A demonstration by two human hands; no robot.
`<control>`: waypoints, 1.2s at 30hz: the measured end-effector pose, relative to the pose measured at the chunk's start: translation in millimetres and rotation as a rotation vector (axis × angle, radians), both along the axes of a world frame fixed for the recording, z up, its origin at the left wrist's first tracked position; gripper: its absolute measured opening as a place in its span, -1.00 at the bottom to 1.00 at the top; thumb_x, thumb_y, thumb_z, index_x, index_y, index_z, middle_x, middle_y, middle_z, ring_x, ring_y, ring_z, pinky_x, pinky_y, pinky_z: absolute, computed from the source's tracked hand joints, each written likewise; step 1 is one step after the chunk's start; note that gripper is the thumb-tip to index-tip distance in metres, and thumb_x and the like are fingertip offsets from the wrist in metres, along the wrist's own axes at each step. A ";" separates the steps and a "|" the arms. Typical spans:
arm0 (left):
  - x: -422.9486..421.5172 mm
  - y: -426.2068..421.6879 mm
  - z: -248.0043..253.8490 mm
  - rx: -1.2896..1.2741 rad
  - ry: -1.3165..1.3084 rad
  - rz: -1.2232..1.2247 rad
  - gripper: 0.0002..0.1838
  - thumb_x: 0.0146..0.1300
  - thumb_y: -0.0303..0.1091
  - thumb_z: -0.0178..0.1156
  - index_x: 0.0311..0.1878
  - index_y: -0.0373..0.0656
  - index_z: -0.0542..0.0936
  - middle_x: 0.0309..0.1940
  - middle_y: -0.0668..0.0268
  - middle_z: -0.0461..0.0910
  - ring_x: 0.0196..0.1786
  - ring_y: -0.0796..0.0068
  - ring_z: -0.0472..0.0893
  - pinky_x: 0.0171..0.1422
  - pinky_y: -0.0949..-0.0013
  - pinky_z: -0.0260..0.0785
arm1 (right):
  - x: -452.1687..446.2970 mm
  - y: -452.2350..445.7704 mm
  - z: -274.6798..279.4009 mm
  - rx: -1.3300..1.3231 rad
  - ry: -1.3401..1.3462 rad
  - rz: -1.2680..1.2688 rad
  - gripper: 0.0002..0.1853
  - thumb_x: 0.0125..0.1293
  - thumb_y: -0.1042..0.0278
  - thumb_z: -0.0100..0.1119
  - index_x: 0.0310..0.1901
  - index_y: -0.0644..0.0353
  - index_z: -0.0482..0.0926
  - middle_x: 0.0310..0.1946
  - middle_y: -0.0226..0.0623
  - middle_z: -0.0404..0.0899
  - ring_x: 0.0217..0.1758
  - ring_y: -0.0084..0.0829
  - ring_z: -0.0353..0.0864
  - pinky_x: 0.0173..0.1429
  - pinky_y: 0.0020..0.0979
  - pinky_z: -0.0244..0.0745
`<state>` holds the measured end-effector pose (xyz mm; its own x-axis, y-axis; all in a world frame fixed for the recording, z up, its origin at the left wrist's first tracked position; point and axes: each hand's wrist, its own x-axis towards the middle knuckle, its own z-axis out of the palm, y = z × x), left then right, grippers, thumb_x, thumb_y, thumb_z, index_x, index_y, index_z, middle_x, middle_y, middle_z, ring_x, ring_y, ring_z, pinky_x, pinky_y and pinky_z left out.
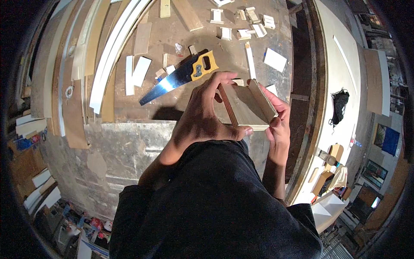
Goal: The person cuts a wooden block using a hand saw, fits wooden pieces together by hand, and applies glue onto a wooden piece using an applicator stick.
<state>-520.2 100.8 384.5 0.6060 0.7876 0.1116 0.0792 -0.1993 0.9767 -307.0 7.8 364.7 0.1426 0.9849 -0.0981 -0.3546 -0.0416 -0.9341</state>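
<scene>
A small wooden piece (246,102) with raised sides, like a shallow open channel, is held up between both hands over the near edge of the workbench. My left hand (202,113) grips its left side, with the thumb at the lower edge and the fingers at the upper left corner. Around its right side my right hand (278,118) is closed, its fingers partly hidden behind the raised side. A handsaw (177,80) with a yellow and black handle lies on the bench beyond my left hand.
Several small wooden assemblies (226,33) stand on the far part of the workbench (224,56). Long boards and white strips (114,47) lie at the left. A white panel (336,129) at the right bears a black cloth (340,108) and a clamp-like tool (328,158).
</scene>
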 end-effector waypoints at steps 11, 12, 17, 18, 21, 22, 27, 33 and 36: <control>-2.2 -10.7 -3.3 -0.058 0.018 -0.008 0.08 -0.30 0.14 0.63 0.31 -0.14 0.37 0.05 0.09 0.59 0.11 0.14 0.64 0.09 0.17 0.54 | -0.4 -11.8 1.6 -0.011 -0.028 -0.027 0.19 -0.07 -0.29 0.60 0.32 0.65 0.34 0.23 0.07 0.55 0.22 -0.29 0.63 0.34 -0.28 0.51; -2.1 -11.7 -2.9 -0.056 0.017 -0.007 0.08 -0.30 0.14 0.63 0.31 -0.14 0.37 0.05 0.09 0.59 0.11 0.14 0.64 0.09 0.17 0.54 | -1.5 -12.5 2.6 -0.010 -0.028 -0.025 0.19 -0.07 -0.29 0.60 0.32 0.65 0.34 0.23 0.07 0.55 0.22 -0.29 0.63 0.34 -0.28 0.51; -4.3 -14.8 1.3 -0.029 0.008 -0.011 0.07 -0.29 0.12 0.64 0.31 -0.13 0.37 0.06 0.08 0.59 0.13 0.13 0.64 0.08 0.16 0.57 | -3.8 -18.4 -0.2 0.014 -0.017 -0.026 0.18 -0.04 -0.30 0.58 0.32 0.66 0.34 0.25 0.09 0.53 0.27 -0.28 0.59 0.38 -0.28 0.47; -5.0 -15.9 1.6 -0.028 0.009 -0.011 0.07 -0.29 0.12 0.64 0.31 -0.13 0.37 0.06 0.08 0.59 0.13 0.13 0.64 0.08 0.16 0.57 | -5.0 -19.1 -0.4 0.015 -0.016 -0.027 0.18 -0.04 -0.30 0.58 0.32 0.66 0.34 0.25 0.09 0.53 0.27 -0.28 0.59 0.38 -0.28 0.47; -6.8 -17.8 2.4 -0.059 -0.001 -0.024 0.08 -0.29 0.12 0.64 0.31 -0.15 0.36 0.07 0.08 0.59 0.13 0.13 0.65 0.06 0.15 0.58 | -8.6 -20.8 0.3 0.026 0.001 -0.026 0.18 -0.04 -0.29 0.58 0.33 0.66 0.33 0.26 0.10 0.52 0.28 -0.28 0.59 0.39 -0.28 0.46; -7.9 -17.9 2.5 -0.055 0.004 -0.025 0.08 -0.29 0.11 0.64 0.31 -0.15 0.36 0.06 0.07 0.60 0.13 0.13 0.65 0.07 0.15 0.59 | -9.8 -21.6 0.6 0.032 0.012 -0.025 0.18 -0.03 -0.27 0.59 0.33 0.66 0.32 0.26 0.10 0.52 0.28 -0.28 0.59 0.39 -0.28 0.46; -9.0 -19.7 5.8 -0.062 -0.020 -0.017 0.08 -0.30 0.06 0.65 0.31 -0.17 0.36 0.06 0.06 0.61 0.13 0.14 0.65 0.07 0.16 0.58 | -16.0 -21.8 6.6 0.022 0.046 -0.047 0.16 -0.03 -0.20 0.61 0.34 0.67 0.30 0.26 0.11 0.52 0.28 -0.28 0.59 0.39 -0.28 0.45; -15.4 -16.6 4.5 -0.061 -0.015 -0.028 0.08 -0.32 0.03 0.66 0.31 -0.17 0.35 0.05 0.06 0.62 0.13 0.15 0.65 0.07 0.18 0.58 | -22.3 -19.2 10.9 0.032 0.031 -0.046 0.18 -0.05 -0.18 0.62 0.35 0.67 0.28 0.24 0.12 0.53 0.24 -0.28 0.61 0.36 -0.30 0.48; -17.8 -14.3 4.1 -0.054 -0.029 -0.023 0.09 -0.32 0.03 0.67 0.32 -0.17 0.35 0.06 0.07 0.61 0.14 0.16 0.65 0.06 0.18 0.58 | -25.3 -17.2 11.0 0.031 0.046 -0.049 0.17 -0.05 -0.16 0.63 0.35 0.67 0.28 0.24 0.12 0.53 0.24 -0.28 0.62 0.37 -0.29 0.48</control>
